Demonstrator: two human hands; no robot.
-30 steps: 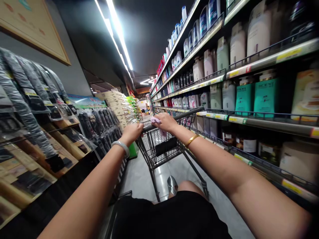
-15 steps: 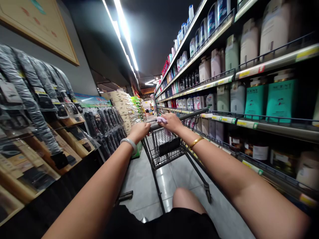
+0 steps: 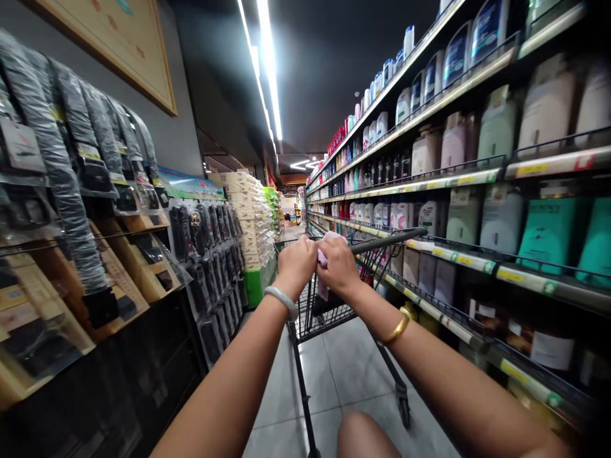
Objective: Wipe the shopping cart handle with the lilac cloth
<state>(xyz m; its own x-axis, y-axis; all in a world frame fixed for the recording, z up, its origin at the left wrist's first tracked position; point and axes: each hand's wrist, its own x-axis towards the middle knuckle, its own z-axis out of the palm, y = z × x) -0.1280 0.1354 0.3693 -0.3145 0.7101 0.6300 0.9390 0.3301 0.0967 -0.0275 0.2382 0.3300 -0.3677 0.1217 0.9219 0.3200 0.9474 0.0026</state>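
Because both hands are already on the handle [image 3: 389, 240] of the shopping cart [image 3: 324, 321], the taking hold looks done; what seems left is the stretch of floor [image 3: 346, 362] running on beyond the hands, its far end too small to make out. The cart stands directly ahead of the 2 hands, its basket just beyond and below them. The left hand [image 3: 296, 262] is curled in a fist over the bar, its fingertips hidden, and sits touching or nearly touching the right hand [image 3: 338, 264]. That right hand is closed around a pale purple cloth [image 3: 323, 287], bunched at the bar, with 1 end drooping below the fingers; how firmly it squeezes cannot be told. The cart looks dark and plain, with an open wire mesh; its bar slants up and away to the right of the right hand, and 1 front wheel [image 3: 404, 410] shows well below that hand. Reddish shapes appear through the mesh by the right wrist, too unclear to name. Shelves [image 3: 529, 280] of bottles line the right hand's side; packaged goods [image 3: 207, 254] hang off to the left hand's side.
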